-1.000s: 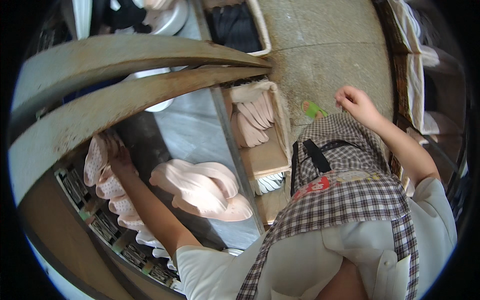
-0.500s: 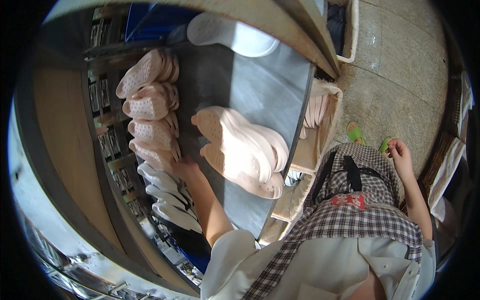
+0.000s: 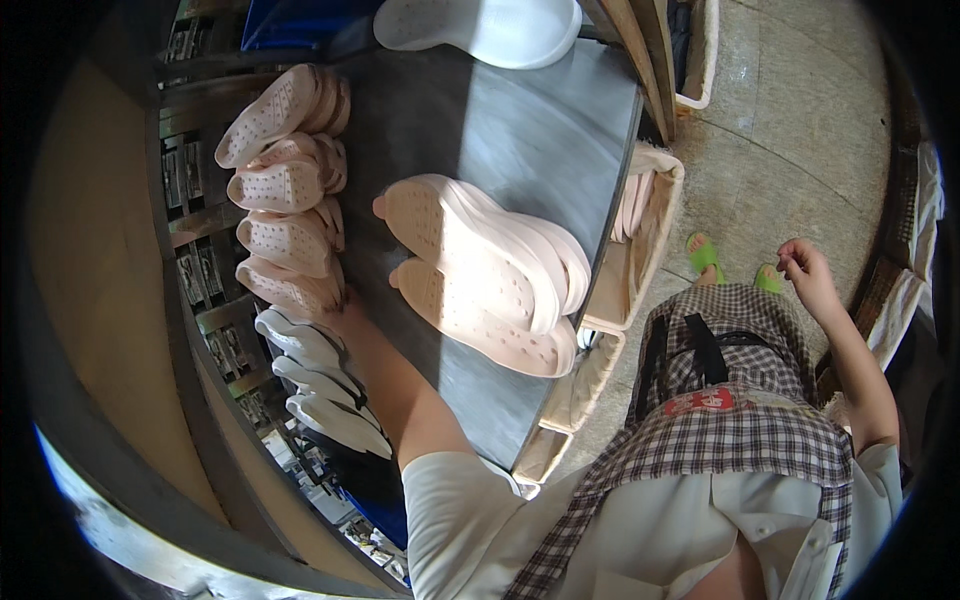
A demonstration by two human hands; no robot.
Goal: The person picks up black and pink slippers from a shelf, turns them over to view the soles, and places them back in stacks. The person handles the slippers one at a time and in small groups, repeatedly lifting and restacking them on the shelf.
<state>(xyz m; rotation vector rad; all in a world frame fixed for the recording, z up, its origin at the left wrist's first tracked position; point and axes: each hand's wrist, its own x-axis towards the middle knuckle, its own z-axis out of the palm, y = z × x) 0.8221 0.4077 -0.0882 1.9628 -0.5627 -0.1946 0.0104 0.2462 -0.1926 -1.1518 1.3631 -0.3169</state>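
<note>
My left hand (image 3: 338, 305) reaches to the near end of a row of pale pink clogs with perforated uppers. It is against the open end of the nearest pink clog (image 3: 290, 285); its fingers are mostly hidden. Just below my left wrist lie several white clog-like pieces (image 3: 325, 380) with dark parts. To the right of my left arm, overlapping pale pink foam soles (image 3: 480, 270) rest on the grey tabletop (image 3: 540, 130). My right hand (image 3: 808, 272) hangs in the air off to the right, fingers curled in and thumb against them, with nothing visible in it.
A large white sole-shaped piece (image 3: 490, 30) lies at the table's far end, near a blue bin (image 3: 290, 22). Cloth-lined baskets (image 3: 660, 215) stand below the table's right edge, one holding pink pieces. A wooden-lined metal frame (image 3: 130, 300) curves along the left.
My left hand has moved left and farther away, closer against the nearest pink clog. My right hand has risen slightly, its fingers still curled. The whole view has shifted a little.
</note>
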